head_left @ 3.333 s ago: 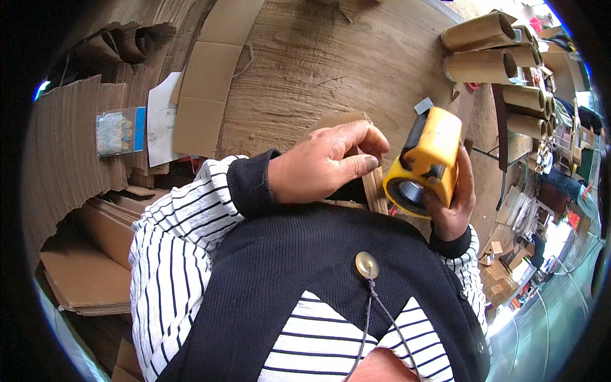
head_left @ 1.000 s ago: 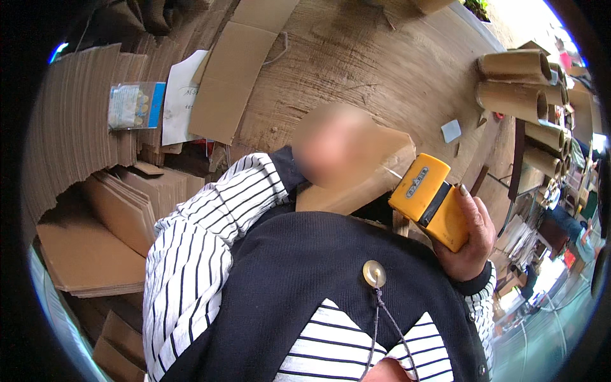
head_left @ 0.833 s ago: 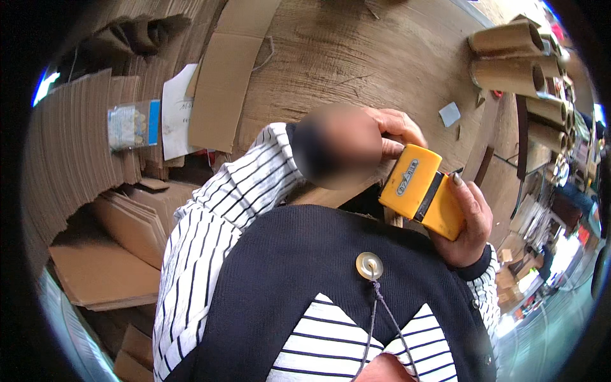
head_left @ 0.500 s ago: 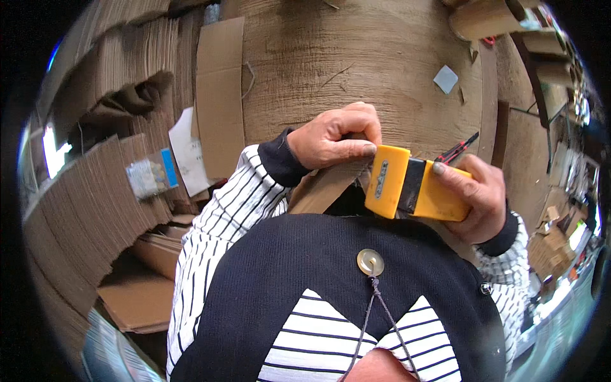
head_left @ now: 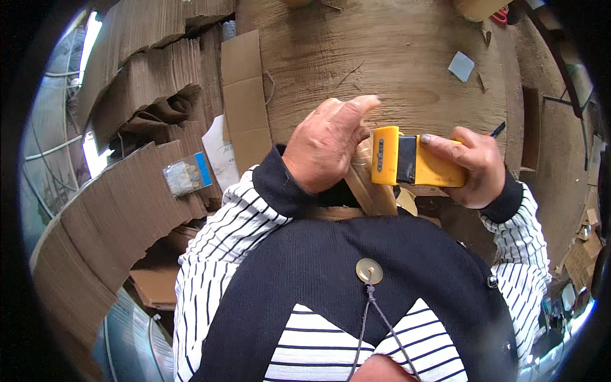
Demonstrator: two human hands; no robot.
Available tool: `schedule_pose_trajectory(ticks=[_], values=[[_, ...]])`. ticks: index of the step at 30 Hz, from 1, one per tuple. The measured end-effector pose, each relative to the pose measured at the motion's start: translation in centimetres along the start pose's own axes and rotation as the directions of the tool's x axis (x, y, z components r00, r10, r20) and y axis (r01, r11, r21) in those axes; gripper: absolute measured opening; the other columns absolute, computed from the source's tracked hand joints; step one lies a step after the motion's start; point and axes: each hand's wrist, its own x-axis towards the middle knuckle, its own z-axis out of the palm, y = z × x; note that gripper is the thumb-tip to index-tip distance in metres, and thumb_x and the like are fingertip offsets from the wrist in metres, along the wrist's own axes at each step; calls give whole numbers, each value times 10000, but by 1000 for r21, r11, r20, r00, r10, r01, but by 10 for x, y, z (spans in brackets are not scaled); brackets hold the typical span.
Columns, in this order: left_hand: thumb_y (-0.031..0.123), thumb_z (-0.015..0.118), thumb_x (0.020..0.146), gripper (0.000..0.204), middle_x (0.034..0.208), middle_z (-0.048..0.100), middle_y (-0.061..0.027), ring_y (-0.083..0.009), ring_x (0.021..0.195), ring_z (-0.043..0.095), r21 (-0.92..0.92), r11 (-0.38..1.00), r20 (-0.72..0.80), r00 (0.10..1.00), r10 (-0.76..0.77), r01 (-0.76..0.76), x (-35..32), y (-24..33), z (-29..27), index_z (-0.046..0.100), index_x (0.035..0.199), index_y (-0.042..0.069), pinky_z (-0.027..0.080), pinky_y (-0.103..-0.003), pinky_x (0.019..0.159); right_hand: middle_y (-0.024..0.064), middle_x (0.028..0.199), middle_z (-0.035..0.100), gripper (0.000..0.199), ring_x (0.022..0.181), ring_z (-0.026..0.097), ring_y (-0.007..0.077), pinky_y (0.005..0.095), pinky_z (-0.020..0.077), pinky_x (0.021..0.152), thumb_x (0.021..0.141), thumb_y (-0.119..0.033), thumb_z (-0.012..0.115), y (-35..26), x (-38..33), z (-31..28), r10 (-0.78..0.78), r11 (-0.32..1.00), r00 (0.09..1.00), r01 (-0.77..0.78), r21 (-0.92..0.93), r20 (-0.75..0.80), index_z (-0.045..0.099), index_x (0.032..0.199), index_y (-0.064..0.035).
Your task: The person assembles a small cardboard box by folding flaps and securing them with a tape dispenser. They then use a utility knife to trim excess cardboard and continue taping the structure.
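My right hand (head_left: 470, 167) grips a yellow boxy hand tool (head_left: 439, 162) with a black band round its middle, its thumb lying along the top. A thin black-and-red tool (head_left: 498, 130) sticks out past the fingers of that hand. My left hand (head_left: 328, 143) is closed at the upper end of a folded cardboard piece (head_left: 377, 191), which has a shiny strip near its top. The tool's left end is close over the cardboard's right edge; whether they touch I cannot tell. My left fingertips are partly hidden.
A wooden tabletop (head_left: 337, 44) lies ahead, with a pale square scrap (head_left: 461, 66) on it. Stacks of cardboard sheets (head_left: 102, 210) crowd the left, beside a flat cardboard panel (head_left: 247, 89) and a clear packet with a blue edge (head_left: 186, 173). Red-handled scissors (head_left: 501, 14) lie at the far right.
The cardboard has turned to a steeper slant. My left hand has changed its hold, and one digit now points up and right. The yellow tool has risen slightly, and the view has shifted.
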Motion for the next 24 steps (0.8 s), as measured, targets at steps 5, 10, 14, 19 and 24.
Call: schedule_pose_trajectory(ticks=[5,10,14,19,24], values=[[46,654,850,323,835,544,-90,-224,724,533,6,1000,4,1000,-4,4,-4,-1,3,565,1161,46,471,-314,691,82,648,522,666,535,508,227,329,437,486,576,-195,864,13,-4,-22,-93,988,994,98,-119,49,652,1206,-179],[103,653,891,322,833,509,-38,-116,716,505,-43,999,106,994,31,-26,-12,-13,-6,515,1170,21,437,-250,657,113,765,577,706,632,576,248,352,466,579,618,-160,858,56,3,24,-120,964,985,86,253,123,591,1268,-102],[240,665,885,532,838,572,-22,-112,761,534,-220,968,27,992,-120,123,-19,-6,-3,463,1335,41,462,-253,712,133,812,609,685,708,618,296,369,490,629,667,-202,839,72,22,53,-210,913,967,141,382,143,578,1298,-143],[230,649,891,576,750,594,-13,-126,739,537,-195,969,120,984,-129,150,-29,-12,-9,433,1372,-1,445,-278,776,122,814,599,668,723,623,309,383,501,650,679,-223,824,90,24,67,-240,919,936,134,372,256,576,1299,-208],[223,627,905,503,707,613,-11,-138,707,518,-83,996,148,988,-32,45,-21,-15,-11,465,1327,1,427,-303,781,110,762,560,678,647,612,296,415,499,592,672,-211,821,102,9,69,-195,966,910,114,230,367,575,1302,-267]])
